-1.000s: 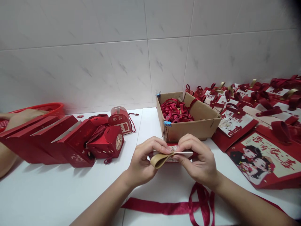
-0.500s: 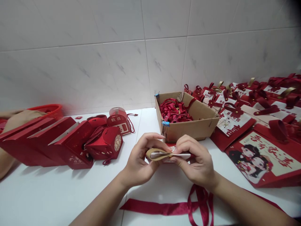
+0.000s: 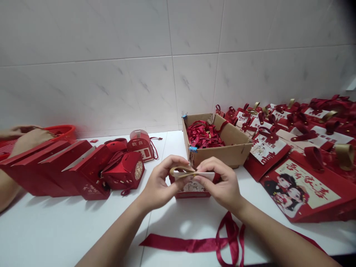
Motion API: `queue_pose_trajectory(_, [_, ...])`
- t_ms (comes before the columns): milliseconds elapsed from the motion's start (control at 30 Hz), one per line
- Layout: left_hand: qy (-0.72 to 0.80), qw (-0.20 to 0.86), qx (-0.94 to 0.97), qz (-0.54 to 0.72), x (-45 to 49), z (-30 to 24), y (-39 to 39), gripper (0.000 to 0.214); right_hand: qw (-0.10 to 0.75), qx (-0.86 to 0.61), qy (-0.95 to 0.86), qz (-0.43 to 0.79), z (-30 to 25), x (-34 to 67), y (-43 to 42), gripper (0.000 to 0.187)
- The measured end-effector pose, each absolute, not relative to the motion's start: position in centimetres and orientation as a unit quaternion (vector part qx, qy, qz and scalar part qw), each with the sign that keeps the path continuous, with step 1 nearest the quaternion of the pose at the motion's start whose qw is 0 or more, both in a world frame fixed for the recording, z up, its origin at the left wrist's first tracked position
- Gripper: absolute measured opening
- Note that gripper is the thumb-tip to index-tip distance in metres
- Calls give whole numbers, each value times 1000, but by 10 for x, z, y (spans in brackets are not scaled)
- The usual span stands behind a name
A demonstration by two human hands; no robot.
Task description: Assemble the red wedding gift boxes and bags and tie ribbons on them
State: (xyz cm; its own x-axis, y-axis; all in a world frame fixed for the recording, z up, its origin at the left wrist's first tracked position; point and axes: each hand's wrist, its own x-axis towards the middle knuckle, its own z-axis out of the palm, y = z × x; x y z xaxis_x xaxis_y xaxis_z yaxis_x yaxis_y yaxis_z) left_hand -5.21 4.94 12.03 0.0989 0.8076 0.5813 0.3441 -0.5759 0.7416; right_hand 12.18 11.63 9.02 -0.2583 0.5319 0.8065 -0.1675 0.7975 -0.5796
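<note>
My left hand (image 3: pixel 159 182) and my right hand (image 3: pixel 221 184) meet over a small red gift bag (image 3: pixel 191 188) that stands on the white table. The fingers of both hands pinch a gold ribbon handle (image 3: pixel 180 171) at the bag's white top edge. The ribbon forms a small loop toward the left hand. A long dark red ribbon (image 3: pixel 200 243) lies on the table below my wrists, touched by neither hand.
An open cardboard box (image 3: pixel 236 148) of red ribbons stands just behind the bag. Finished red bags (image 3: pixel 303 178) with gold or red handles cover the right side. Folded red bags (image 3: pixel 55 167) and small red boxes (image 3: pixel 125 168) lie left. Another person's arm (image 3: pixel 16 142) and a red basket (image 3: pixel 62 130) are far left.
The gold ribbon loop has been pulled tighter and smaller against the bag's top. The bag now shows standing below my hands; the view shifted slightly.
</note>
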Motion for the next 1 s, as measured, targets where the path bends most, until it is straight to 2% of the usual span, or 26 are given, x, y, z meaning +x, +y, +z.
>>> queue_pose_trajectory(67, [424,201,729,498,-57,131,52,14,597,-142,-725,313,91,120,121,7])
queue_pose_trajectory(133, [440,181,741,474,-58,142,56,14,590,-158,-721,326,92,118,124,8])
queue_pose_trajectory(333, [465,48,783,410,-47,170,69,10,557,-196,-735,334,94,114,125,11])
queue_pose_trajectory(467, [465,-64,827,310,-40,172,77,22,561,-187,-732,339,100,112,125,16])
queue_pose_trajectory(567, [454,-115,822,325,-37,165,80,27,554,-213,-717,365,108,113,126,27])
queue_pose_trajectory(633, [450,-115,810,359,-37,159,80,26,535,-236,-710,392,114,115,125,31])
queue_pose_trajectory(800, [463,-76,761,449,-36,155,77,13,485,-241,-727,422,124,124,127,22])
queue_pose_trajectory(1000, [492,26,676,548,-44,146,88,24,416,-245,-774,410,137,139,136,14])
